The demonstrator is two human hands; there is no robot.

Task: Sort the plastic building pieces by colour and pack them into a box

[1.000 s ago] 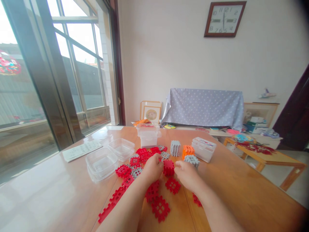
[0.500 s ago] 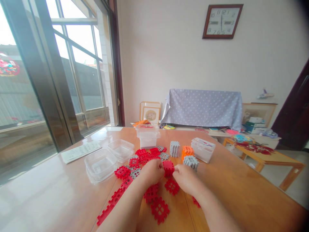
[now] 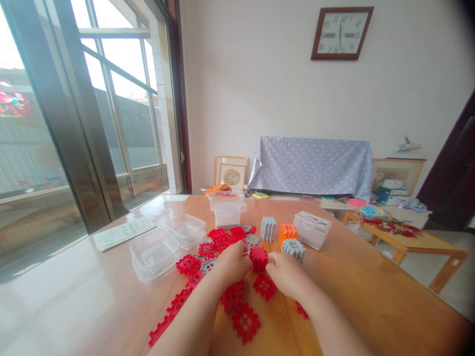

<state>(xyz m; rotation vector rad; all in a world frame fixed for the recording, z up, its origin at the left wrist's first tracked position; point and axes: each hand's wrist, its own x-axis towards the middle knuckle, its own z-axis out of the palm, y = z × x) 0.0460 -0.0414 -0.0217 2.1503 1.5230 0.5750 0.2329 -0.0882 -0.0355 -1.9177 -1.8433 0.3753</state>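
A block of red interlocking plastic tiles (image 3: 259, 259) is between my two hands over the middle of the table. My left hand (image 3: 234, 263) has curled fingers at the block's left side. My right hand (image 3: 284, 271) pinches at its right side; the fingertips are partly hidden. Just below the block lies a red tile (image 3: 264, 287), with another red tile (image 3: 246, 322) nearer me. More red tiles (image 3: 232, 296) sit beside my left wrist. A joined strip of red pieces (image 3: 176, 306) runs along my left forearm.
Clear tubs (image 3: 155, 253) stand on the left near a printed sheet (image 3: 124, 232). Red and grey tiles (image 3: 222, 241) are heaped at centre. Beyond my right hand are grey stacks (image 3: 268, 229), an orange stack (image 3: 288, 231) and a lidded box (image 3: 312, 231). A clear container (image 3: 227, 212) stands at the back.
My left hand has shifted slightly, its fingers changing position beside the red block. The block has moved a little left. My right hand is almost still.
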